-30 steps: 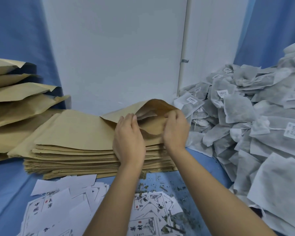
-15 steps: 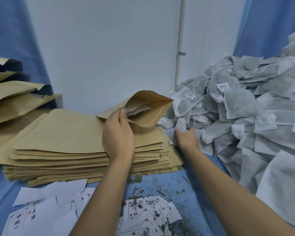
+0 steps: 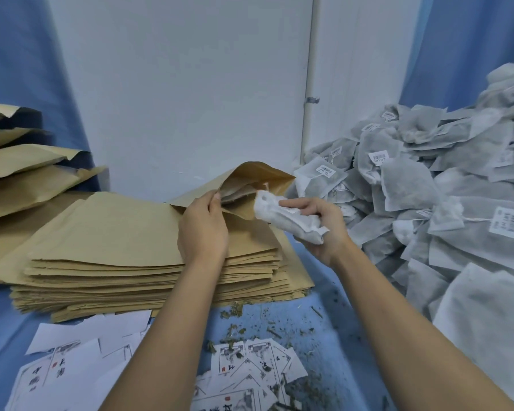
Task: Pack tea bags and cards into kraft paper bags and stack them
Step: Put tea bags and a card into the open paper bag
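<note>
A tall stack of flat kraft paper bags [image 3: 107,250] lies on the blue table. My left hand [image 3: 204,229] pinches the upper lip of the top kraft bag [image 3: 258,179] and holds its mouth open; a tea bag lies inside. My right hand [image 3: 324,229] grips a white tea bag [image 3: 285,218] whose front end sits at the open mouth. A big heap of grey-white tea bags [image 3: 445,203] with labels fills the right side. Printed cards [image 3: 244,369] lie scattered at the front.
Filled kraft bags [image 3: 27,167] are piled at the far left. Loose tea leaves [image 3: 264,327] litter the blue table [image 3: 333,345] between the cards and the heap. A white wall with a pipe [image 3: 309,84] stands behind.
My right hand left the bag's mouth, reached into the heap on the right, and came back to the mouth gripping a tea bag. My left hand kept the mouth open.
</note>
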